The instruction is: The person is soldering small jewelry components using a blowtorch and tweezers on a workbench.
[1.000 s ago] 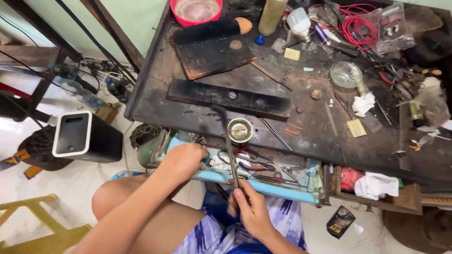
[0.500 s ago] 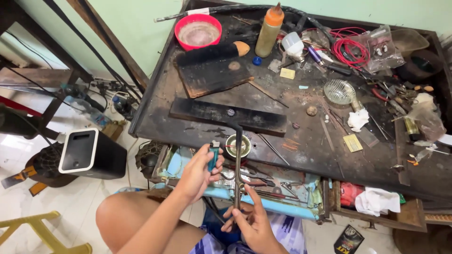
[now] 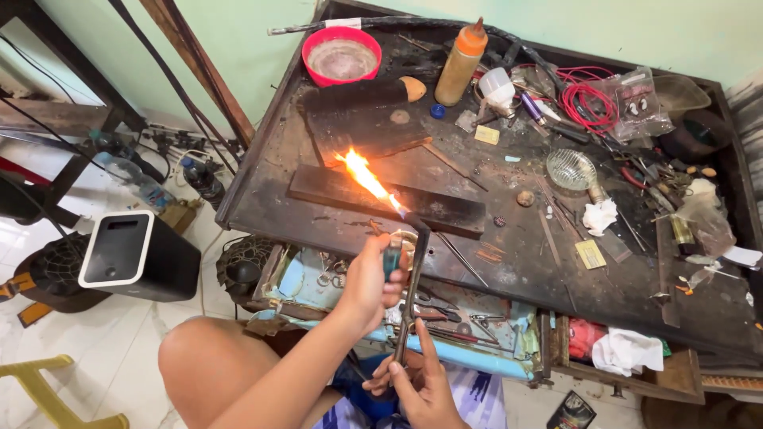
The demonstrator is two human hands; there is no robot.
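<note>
Left hand [image 3: 367, 280] grips lighter [image 3: 392, 256] beside torch [image 3: 412, 294] tip. Right hand [image 3: 420, 380] closed around torch stem, low, over open drawer [image 3: 493, 357]. Flame [image 3: 366, 176] shoots across dark block [image 3: 445, 210] on bench [image 3: 262, 191].

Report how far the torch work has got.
Done: the torch is lit, its flame shooting over the dark slab. In hand: the left hand holds a teal lighter at the nozzle; the right hand grips the torch's lower end. Left: no workpiece sits in the flame yet.
</note>
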